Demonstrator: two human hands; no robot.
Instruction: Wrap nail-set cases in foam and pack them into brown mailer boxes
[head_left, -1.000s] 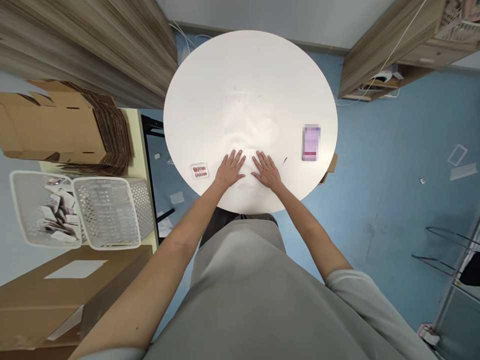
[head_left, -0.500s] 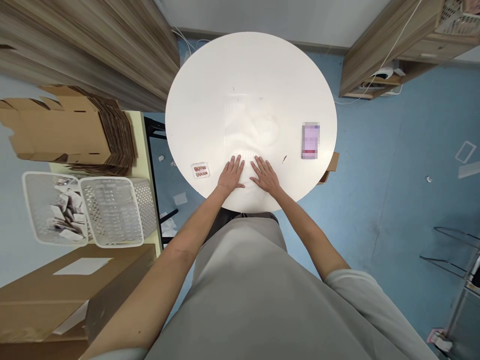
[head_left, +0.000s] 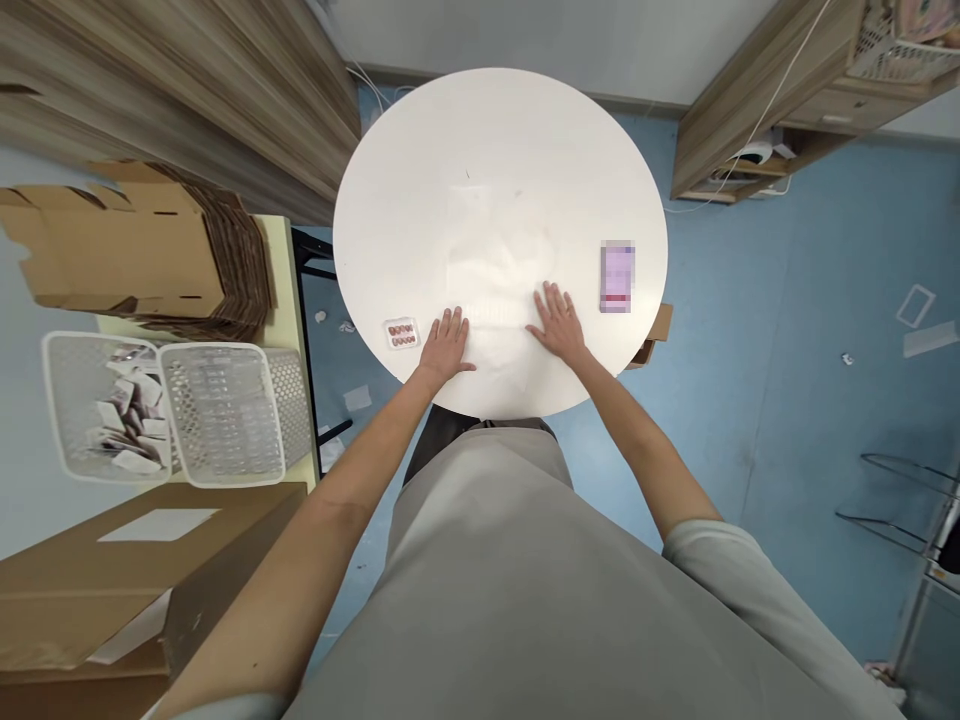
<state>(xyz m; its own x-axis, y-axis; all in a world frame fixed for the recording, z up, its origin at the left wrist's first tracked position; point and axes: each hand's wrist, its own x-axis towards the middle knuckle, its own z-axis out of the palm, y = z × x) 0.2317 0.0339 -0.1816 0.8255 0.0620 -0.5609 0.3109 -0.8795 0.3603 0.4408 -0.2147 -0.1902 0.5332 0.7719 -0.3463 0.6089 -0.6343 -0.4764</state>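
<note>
Both hands rest palm down on a round white table (head_left: 495, 130). My left hand (head_left: 445, 345) has its fingers stretched out and its thumb pointing right. Just left of it lies a small clear case (head_left: 403, 334) with two rows of small reddish-brown pieces. My right hand (head_left: 559, 322) lies flat with fingers spread, nearest to a pixelated purple rectangular thing (head_left: 617, 278) on the table's right side. Between and beyond the hands is a faint, glossy, wrinkled clear sheet (head_left: 499, 265); its edges are hard to make out. Neither hand holds anything.
On a side table at left are stacked flat cardboard boxes (head_left: 127, 245), a white basket of small packets (head_left: 135, 420) and another of clear plastic cases (head_left: 225, 415). A large carton (head_left: 82, 570) stands nearer. Wooden cabinets (head_left: 750, 110) are at the back right.
My hands have slid apart over the table: the right one moved right and a little away from me, the left one slightly left. The wrinkles in the clear sheet look flatter.
</note>
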